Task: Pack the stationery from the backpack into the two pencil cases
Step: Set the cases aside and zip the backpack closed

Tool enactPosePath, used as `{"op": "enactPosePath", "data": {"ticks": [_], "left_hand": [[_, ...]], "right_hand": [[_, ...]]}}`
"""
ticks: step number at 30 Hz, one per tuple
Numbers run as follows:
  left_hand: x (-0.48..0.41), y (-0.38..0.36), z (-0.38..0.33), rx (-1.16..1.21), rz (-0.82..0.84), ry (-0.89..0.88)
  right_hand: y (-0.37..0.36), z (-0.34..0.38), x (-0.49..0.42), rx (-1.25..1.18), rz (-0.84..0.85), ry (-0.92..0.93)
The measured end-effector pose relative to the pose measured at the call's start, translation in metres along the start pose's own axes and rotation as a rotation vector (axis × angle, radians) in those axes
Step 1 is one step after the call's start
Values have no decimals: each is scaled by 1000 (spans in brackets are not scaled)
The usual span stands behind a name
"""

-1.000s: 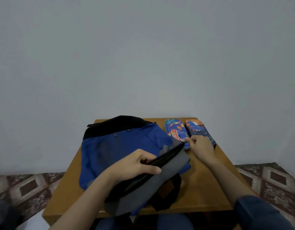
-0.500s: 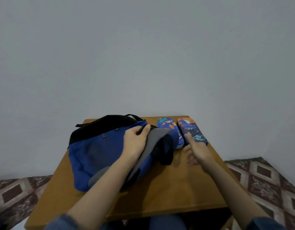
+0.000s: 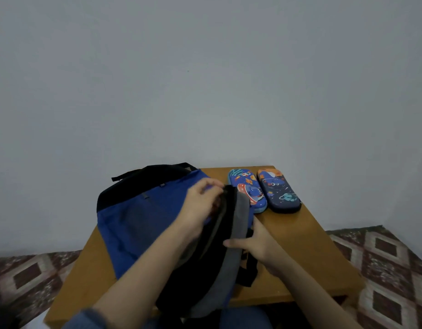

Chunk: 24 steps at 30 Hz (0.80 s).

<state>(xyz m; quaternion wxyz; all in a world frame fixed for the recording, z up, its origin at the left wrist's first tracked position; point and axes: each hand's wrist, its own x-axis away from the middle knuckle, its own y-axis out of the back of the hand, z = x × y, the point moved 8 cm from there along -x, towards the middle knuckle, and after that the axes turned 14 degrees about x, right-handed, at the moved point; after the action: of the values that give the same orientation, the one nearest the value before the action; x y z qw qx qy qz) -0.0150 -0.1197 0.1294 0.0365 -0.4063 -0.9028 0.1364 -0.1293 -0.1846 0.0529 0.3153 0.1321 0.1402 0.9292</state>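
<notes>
Barely started tbh: left hand point(image 3: 200, 206) and right hand point(image 3: 257, 244) grip the blue-and-grey fabric backpack point(image 3: 138, 222). The light-blue printed pencil case point(image 3: 246, 188) and navy printed pencil case point(image 3: 278, 192) look shut.

A blue backpack point(image 3: 138, 224) lies on the wooden table point(image 3: 300, 245). At its far right, a bright blue pencil case point(image 3: 246, 186) and a navy pencil case point(image 3: 277, 191) sit side by side, perhaps touching.

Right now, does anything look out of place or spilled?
Nothing spilled. The backpack overhangs the near table edge, gripped by left hand and right hand; the light-blue pencil case and dark pencil case lie shut.
</notes>
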Motion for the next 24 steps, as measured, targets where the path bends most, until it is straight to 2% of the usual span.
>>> {"op": "enactPosePath", "data": {"ticks": [2,4,5,6,7,8,10,11,13,15,19,24], "left_hand": [[-20,40,-34,-164,-134,-147],[-41,87,-66,-594,-309,-205],[-44,107,-75,-817,-397,-137],[-42,116,-79,-1010,-442,-53],[-39,110,-82,-1130,-449,-66],[-31,88,-81,-1211,-390,-164],[-14,35,-60,-1126,-116,-347],[-7,19,-37,-1018,28,-291],[3,9,20,-1019,245,-74],[1,30,59,-1174,285,25],[-5,73,98,-1436,254,225],[-10,106,117,-1382,178,313]], "right_hand": [[13,-5,1,-15,-114,-42],[26,-10,2,-52,-143,-77],[29,-13,2,-76,-138,-90],[30,-15,2,-98,-133,-103],[30,-15,0,-116,-130,-111],[29,-16,-1,-130,-129,-121],[27,-18,-6,-166,-139,-139],[26,-19,-7,-186,-141,-143],[26,-20,-8,-207,-147,-152],[27,-23,-7,-208,-147,-156],[28,-30,-8,-245,-142,-164],[27,-43,-9,-189,-98,-196]]}}
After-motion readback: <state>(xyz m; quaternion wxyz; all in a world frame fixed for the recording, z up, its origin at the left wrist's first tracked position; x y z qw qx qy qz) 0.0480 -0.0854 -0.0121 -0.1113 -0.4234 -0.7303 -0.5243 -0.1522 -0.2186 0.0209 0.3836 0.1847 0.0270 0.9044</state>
